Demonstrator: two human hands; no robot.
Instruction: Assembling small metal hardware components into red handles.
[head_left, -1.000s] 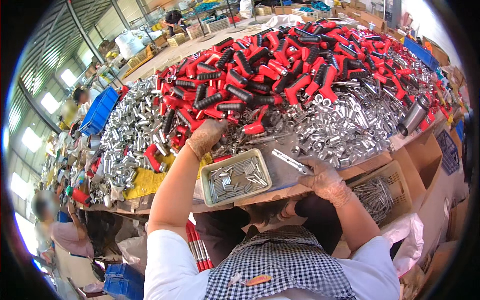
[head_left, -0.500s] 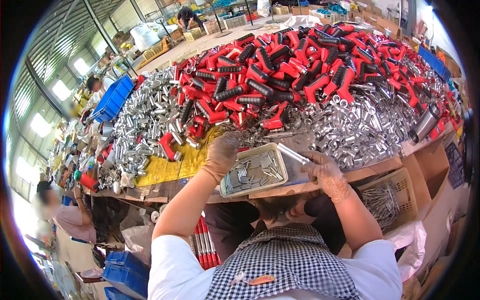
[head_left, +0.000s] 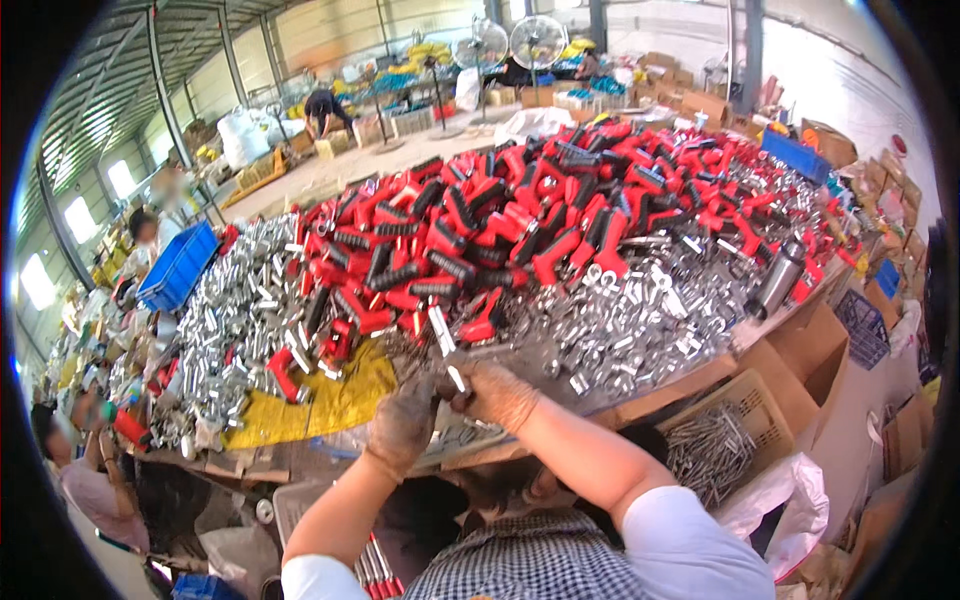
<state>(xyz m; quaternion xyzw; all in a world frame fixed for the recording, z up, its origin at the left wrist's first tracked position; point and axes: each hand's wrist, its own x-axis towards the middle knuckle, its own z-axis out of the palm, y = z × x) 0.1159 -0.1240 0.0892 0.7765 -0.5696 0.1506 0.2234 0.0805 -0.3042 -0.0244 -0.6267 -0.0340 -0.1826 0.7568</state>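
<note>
My two gloved hands meet just above the near edge of a heaped worktable. My right hand (head_left: 497, 393) is closed on a slim silver metal tube (head_left: 441, 332), which points up and away from me. Beside it, my left hand (head_left: 402, 430) has its fingers curled in against the tube's lower part; what they grip is hidden. Small metal pieces (head_left: 458, 434) show partly below the hands. Beyond the tube lies a big heap of red and black pistol-shaped tool handles (head_left: 445, 235).
Silver metal fittings (head_left: 640, 330) are piled right of my hands, and more (head_left: 235, 330) at the left. A yellow cloth (head_left: 330, 400) lies left. At the near right stands a basket (head_left: 770, 400) of metal rods. Blue bins (head_left: 180, 265) and a steel bottle (head_left: 777, 280) flank the heap.
My right hand has come left to meet my left hand, bringing the metal tube, now more upright. My left hand has drawn back toward me. The view has tilted up and turned right.
</note>
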